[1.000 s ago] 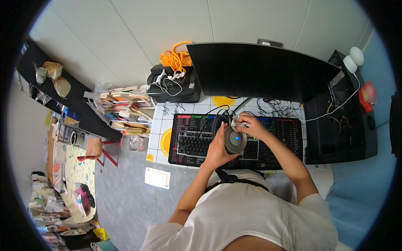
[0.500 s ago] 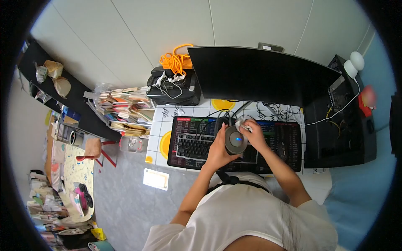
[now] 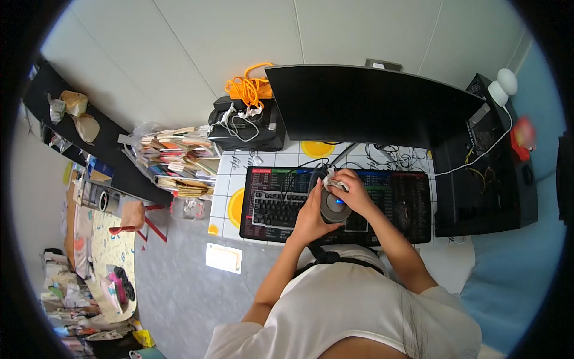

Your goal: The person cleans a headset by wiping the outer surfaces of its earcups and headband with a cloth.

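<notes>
A round grey device [image 3: 336, 210] with a small lit blue display on its top is held above the desk. My left hand [image 3: 310, 215] wraps its left side, thumb along the near edge. In my right hand [image 3: 354, 190] is a crumpled white tissue [image 3: 330, 179], pressed at the device's far edge. Beneath both hands lie a keyboard [image 3: 275, 209] and a dark printed desk mat [image 3: 382, 230], partly covered by the hands and the device. A black object with a cable [image 3: 318, 173] is just behind my left fingers, its kind hidden.
A wide monitor [image 3: 371, 107] stands at the back. On the right is a black computer case [image 3: 484, 197]; a mouse [image 3: 404, 209] lies on the mat. Tangled cables [image 3: 394, 157] sit under the screen. Left are a black printer-like box [image 3: 248, 128] and stacked books [image 3: 179, 155].
My right hand has moved left with the tissue, from the device's far right edge to its far left part, close to my left fingertips. The left hand keeps its hold.
</notes>
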A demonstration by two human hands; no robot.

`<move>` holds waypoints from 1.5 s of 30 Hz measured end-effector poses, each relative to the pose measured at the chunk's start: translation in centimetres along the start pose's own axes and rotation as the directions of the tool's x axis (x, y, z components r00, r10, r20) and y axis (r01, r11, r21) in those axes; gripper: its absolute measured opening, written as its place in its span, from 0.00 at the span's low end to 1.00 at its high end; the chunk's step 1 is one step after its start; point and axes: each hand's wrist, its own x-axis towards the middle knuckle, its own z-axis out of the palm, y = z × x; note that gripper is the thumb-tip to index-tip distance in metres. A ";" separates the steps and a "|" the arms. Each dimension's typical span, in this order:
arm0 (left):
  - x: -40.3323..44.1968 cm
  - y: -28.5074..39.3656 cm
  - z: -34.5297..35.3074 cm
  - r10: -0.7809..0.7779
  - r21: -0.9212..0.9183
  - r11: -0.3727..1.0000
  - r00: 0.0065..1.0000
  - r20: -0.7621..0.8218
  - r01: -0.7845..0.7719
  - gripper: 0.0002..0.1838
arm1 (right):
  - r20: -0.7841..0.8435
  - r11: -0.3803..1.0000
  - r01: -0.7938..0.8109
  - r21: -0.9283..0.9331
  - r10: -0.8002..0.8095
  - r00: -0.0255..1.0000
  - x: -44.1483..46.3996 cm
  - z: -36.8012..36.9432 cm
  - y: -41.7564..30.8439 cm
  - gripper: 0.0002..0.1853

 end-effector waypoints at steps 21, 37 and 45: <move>0.2 -0.5 -0.8 -0.007 -0.003 1.000 1.000 -0.031 0.007 0.63 | 0.025 0.830 -0.424 0.362 0.446 0.895 -3.0 -0.3 1.9 0.13; 0.0 -0.7 -0.3 0.042 -0.042 0.998 0.999 -0.032 -0.043 0.64 | -0.014 0.824 -0.361 0.437 0.408 0.913 -2.0 0.4 1.5 0.14; 0.3 -0.8 -0.3 -0.002 -0.038 0.999 1.000 0.003 0.002 0.66 | 0.015 0.554 -0.455 0.698 0.623 0.782 -4.3 0.7 0.7 0.17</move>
